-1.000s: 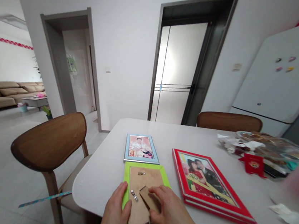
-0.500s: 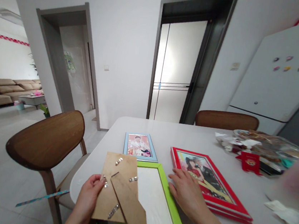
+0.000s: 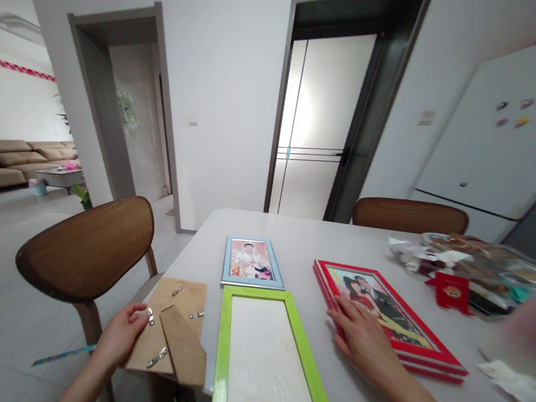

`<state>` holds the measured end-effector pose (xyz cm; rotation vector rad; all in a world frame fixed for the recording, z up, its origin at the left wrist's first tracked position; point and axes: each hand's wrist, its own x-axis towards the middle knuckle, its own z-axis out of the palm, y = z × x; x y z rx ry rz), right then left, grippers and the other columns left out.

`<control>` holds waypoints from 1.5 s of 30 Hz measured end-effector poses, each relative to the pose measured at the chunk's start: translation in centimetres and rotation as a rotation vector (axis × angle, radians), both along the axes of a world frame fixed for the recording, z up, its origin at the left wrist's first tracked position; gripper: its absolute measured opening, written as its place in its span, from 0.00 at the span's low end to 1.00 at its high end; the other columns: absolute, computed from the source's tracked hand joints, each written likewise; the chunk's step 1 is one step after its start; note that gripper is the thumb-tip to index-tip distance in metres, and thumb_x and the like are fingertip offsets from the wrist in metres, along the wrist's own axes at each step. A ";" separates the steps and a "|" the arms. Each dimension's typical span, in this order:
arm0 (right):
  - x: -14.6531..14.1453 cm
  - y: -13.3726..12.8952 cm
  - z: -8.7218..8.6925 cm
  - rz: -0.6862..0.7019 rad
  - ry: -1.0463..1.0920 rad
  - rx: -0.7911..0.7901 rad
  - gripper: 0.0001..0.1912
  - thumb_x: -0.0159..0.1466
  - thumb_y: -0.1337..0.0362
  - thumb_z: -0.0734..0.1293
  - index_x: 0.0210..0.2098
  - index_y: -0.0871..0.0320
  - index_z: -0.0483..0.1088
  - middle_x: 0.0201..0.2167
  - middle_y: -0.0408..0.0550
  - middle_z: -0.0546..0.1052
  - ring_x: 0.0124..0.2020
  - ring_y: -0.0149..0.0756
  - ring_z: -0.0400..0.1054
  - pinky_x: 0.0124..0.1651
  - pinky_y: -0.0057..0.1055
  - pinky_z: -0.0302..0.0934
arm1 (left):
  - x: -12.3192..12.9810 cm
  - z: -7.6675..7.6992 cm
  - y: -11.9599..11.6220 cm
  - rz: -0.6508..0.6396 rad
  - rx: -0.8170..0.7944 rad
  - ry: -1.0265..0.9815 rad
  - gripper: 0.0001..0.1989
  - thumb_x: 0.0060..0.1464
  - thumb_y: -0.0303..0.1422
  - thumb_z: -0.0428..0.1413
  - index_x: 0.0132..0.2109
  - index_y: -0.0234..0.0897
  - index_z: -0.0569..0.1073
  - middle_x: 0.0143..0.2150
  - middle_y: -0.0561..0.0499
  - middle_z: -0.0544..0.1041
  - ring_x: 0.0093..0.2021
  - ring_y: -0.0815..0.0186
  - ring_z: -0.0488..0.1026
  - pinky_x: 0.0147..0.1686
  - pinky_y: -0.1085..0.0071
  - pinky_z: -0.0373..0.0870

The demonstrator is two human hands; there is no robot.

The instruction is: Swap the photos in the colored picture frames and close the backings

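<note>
My left hand pinches the left edge of a brown picture-frame backing board, which lies at the table's left edge with its easel leg and metal clips facing up. Beside it, a lime-green picture frame surrounds a plain white sheet. My right hand has its fingers stretched over the near-left edge of a red picture frame, stacked on another red one and showing a couple's photo. Just beyond the green frame lies a light-blue picture frame with a photo.
All this stands on a white table. At its right are a red card-like item, plastic-wrapped things and crumpled white tissue. One wooden chair is at the left, another at the far side.
My left hand has moved the backing board left and down, off the green frame, uncovering its white sheet. My right hand has shifted slightly right with the red frames.
</note>
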<state>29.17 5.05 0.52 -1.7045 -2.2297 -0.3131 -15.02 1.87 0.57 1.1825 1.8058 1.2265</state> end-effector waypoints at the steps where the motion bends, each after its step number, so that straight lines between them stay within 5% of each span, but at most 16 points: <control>1: -0.5 -0.3 0.1 -0.021 0.038 0.015 0.16 0.52 0.67 0.59 0.40 0.62 0.69 0.48 0.58 0.65 0.50 0.50 0.56 0.50 0.45 0.50 | -0.1 0.3 0.0 0.010 0.016 0.052 0.14 0.34 0.37 0.56 0.32 0.36 0.67 0.21 0.55 0.72 0.26 0.60 0.71 0.28 0.68 0.65; 4: -3.3 -2.0 0.4 -0.032 0.216 -0.056 0.19 0.56 0.61 0.57 0.45 0.62 0.65 0.44 0.56 0.68 0.46 0.45 0.61 0.48 0.40 0.53 | 1.5 1.4 -0.5 0.038 0.096 0.195 0.17 0.35 0.36 0.55 0.36 0.36 0.68 0.35 0.48 0.73 0.42 0.53 0.68 0.43 0.60 0.61; 7: -6.5 -3.3 0.2 -0.034 0.320 -0.231 0.24 0.54 0.60 0.58 0.50 0.63 0.59 0.40 0.56 0.70 0.40 0.42 0.65 0.42 0.35 0.58 | 6.0 2.0 -2.0 -0.045 0.167 0.262 0.18 0.38 0.34 0.53 0.40 0.36 0.68 0.44 0.46 0.70 0.49 0.55 0.63 0.49 0.61 0.56; 12: -7.7 -3.0 0.3 -0.088 0.434 -0.281 0.31 0.49 0.70 0.57 0.53 0.68 0.53 0.36 0.57 0.71 0.36 0.41 0.66 0.39 0.34 0.57 | 13.9 0.4 -4.8 -0.500 0.245 0.318 0.20 0.38 0.26 0.52 0.44 0.34 0.69 0.48 0.42 0.69 0.50 0.58 0.64 0.50 0.61 0.58; 16: -7.0 -3.5 2.8 -0.158 1.032 -0.550 0.32 0.50 0.66 0.55 0.55 0.65 0.47 0.25 0.47 0.72 0.23 0.35 0.67 0.26 0.30 0.60 | 16.4 -0.1 -5.2 -0.578 0.250 0.322 0.21 0.39 0.24 0.51 0.45 0.33 0.69 0.51 0.40 0.67 0.51 0.56 0.63 0.51 0.58 0.58; 19: -7.6 -4.8 5.4 -0.061 1.517 -0.661 0.35 0.51 0.64 0.56 0.57 0.58 0.41 0.28 0.45 0.73 0.19 0.31 0.66 0.22 0.27 0.60 | 18.0 1.3 -5.1 -0.599 0.218 0.261 0.28 0.41 0.31 0.54 0.52 0.32 0.62 0.55 0.39 0.62 0.54 0.54 0.58 0.52 0.57 0.56; 23: -8.7 -5.7 7.5 0.040 1.675 -0.619 0.41 0.48 0.66 0.62 0.57 0.52 0.40 0.34 0.44 0.72 0.19 0.27 0.65 0.24 0.26 0.61 | 20.8 3.5 -5.4 -0.695 0.407 0.309 0.41 0.36 0.36 0.60 0.57 0.30 0.53 0.60 0.40 0.51 0.58 0.51 0.49 0.55 0.56 0.50; 29: -7.5 -4.2 6.5 0.053 1.466 -0.642 0.40 0.49 0.63 0.63 0.58 0.55 0.41 0.30 0.43 0.71 0.22 0.29 0.65 0.23 0.25 0.58 | 19.4 5.1 -5.9 -0.495 0.608 0.353 0.25 0.43 0.23 0.47 0.52 0.34 0.60 0.44 0.44 0.70 0.44 0.61 0.67 0.41 0.68 0.67; 32: -6.1 -3.1 4.8 -0.059 1.073 -0.517 0.35 0.50 0.62 0.61 0.56 0.62 0.48 0.24 0.43 0.71 0.23 0.33 0.66 0.24 0.28 0.58 | 15.9 4.7 -5.7 -0.207 0.483 0.259 0.23 0.43 0.26 0.48 0.50 0.35 0.61 0.39 0.46 0.70 0.38 0.63 0.69 0.33 0.71 0.68; 35: -5.1 -2.3 2.6 -0.113 0.708 -0.359 0.28 0.50 0.64 0.58 0.51 0.64 0.59 0.26 0.48 0.73 0.28 0.37 0.67 0.31 0.30 0.59 | 12.1 3.0 -5.5 -0.066 0.292 0.148 0.24 0.41 0.30 0.50 0.49 0.35 0.61 0.37 0.49 0.70 0.37 0.61 0.69 0.32 0.70 0.67; 40: -5.1 -1.9 0.2 -0.072 0.374 -0.259 0.22 0.51 0.67 0.58 0.45 0.66 0.64 0.35 0.57 0.73 0.37 0.41 0.67 0.39 0.31 0.57 | 8.3 -0.4 -5.7 -0.084 0.140 0.264 0.24 0.42 0.33 0.49 0.49 0.35 0.61 0.29 0.54 0.70 0.31 0.62 0.70 0.33 0.67 0.66; 45: -5.5 -1.9 0.0 -0.077 0.226 -0.258 0.18 0.53 0.69 0.57 0.42 0.67 0.65 0.35 0.58 0.72 0.36 0.40 0.67 0.39 0.31 0.57 | 8.1 -0.8 -6.2 -0.135 0.114 0.595 0.18 0.45 0.33 0.47 0.46 0.35 0.65 0.35 0.48 0.72 0.36 0.59 0.70 0.36 0.63 0.66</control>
